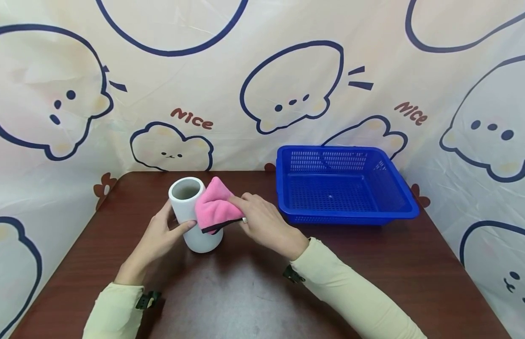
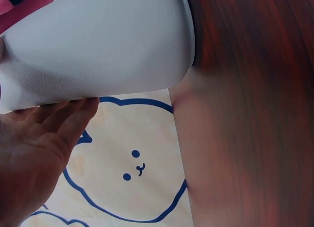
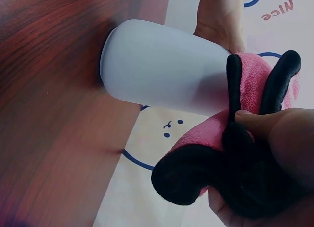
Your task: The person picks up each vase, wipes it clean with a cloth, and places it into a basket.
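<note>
A white vase (image 1: 203, 242), hollow and round-mouthed, stands upright on the brown table. My left hand (image 1: 162, 233) grips it from the left, thumb across the front and fingers behind; in the left wrist view the fingers lie along the vase's side. In my right hand (image 1: 264, 223) is a bunched pink cloth (image 1: 217, 209) with black edging, laid against the upper right side of the vase. The right wrist view shows the cloth folded, its black trim (image 3: 179, 175) around my fingers and the thumb pressing on it. Part of the vase is hidden behind the cloth.
A blue plastic basket (image 1: 347, 216) with perforated walls stands at the back right of the table (image 1: 245, 301), nothing visible inside. Behind and at both sides hangs a pale curtain (image 1: 245, 150) with cartoon bears. Each wrist wears a dark strap.
</note>
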`<state>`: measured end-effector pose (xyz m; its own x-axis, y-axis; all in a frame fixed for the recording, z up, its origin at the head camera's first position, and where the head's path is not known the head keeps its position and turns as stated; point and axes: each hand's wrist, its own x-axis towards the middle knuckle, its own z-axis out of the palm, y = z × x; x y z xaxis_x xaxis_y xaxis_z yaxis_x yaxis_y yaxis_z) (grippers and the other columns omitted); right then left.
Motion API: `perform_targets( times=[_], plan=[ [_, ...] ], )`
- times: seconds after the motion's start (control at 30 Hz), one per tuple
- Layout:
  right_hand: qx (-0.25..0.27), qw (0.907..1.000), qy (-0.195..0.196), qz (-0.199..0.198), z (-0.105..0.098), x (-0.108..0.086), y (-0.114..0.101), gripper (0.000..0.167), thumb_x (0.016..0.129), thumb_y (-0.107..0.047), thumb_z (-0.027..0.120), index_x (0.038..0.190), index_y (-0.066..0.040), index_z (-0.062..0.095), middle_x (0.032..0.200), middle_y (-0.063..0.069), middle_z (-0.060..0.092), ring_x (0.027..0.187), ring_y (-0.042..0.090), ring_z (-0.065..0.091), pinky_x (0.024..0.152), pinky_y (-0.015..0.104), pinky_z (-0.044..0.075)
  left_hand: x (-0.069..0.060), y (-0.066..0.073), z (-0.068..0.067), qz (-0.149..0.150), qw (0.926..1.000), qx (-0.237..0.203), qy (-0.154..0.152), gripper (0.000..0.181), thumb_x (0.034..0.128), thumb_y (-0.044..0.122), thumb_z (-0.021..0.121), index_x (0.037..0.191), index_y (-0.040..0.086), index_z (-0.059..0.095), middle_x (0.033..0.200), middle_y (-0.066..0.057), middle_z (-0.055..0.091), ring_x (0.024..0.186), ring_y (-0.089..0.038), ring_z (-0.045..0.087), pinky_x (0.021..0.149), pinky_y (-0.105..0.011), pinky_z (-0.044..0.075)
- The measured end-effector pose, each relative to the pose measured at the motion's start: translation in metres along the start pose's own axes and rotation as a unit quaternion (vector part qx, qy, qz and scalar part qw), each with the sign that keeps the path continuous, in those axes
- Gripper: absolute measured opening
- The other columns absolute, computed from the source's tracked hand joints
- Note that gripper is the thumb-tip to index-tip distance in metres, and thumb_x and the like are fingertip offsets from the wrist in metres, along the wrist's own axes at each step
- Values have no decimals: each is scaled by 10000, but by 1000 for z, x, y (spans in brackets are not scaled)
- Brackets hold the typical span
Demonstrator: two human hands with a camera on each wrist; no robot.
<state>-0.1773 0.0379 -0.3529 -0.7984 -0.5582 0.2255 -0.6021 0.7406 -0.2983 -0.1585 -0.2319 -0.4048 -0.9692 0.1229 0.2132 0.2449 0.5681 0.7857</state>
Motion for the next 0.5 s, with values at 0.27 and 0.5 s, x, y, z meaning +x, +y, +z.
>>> perform_targets(
  times=[0.27, 0.5],
  plan=[
    [23, 10000, -31, -36, 3, -1, 1, 452, 914, -134, 729, 1336, -253, 621, 992, -1, 637, 883, 156, 566, 688, 282, 505, 1, 0, 1, 46, 10000, 51, 40, 754, 934, 257, 739, 1551, 130, 324, 1421, -175, 552, 1238, -322, 582, 1016, -560, 510],
    [-119, 9999, -95, -28, 6, -2, 2, 489, 907, -110, 712, 1363, -253, 605, 1010, 4, 645, 909, 171, 592, 712, 309, 528, 1, 0, 2, 78, 9999, 112, 87, 742, 934, 251, 741, 1542, 116, 337, 1402, -167, 571, 1222, -301, 584, 1005, -520, 513]
  ],
)
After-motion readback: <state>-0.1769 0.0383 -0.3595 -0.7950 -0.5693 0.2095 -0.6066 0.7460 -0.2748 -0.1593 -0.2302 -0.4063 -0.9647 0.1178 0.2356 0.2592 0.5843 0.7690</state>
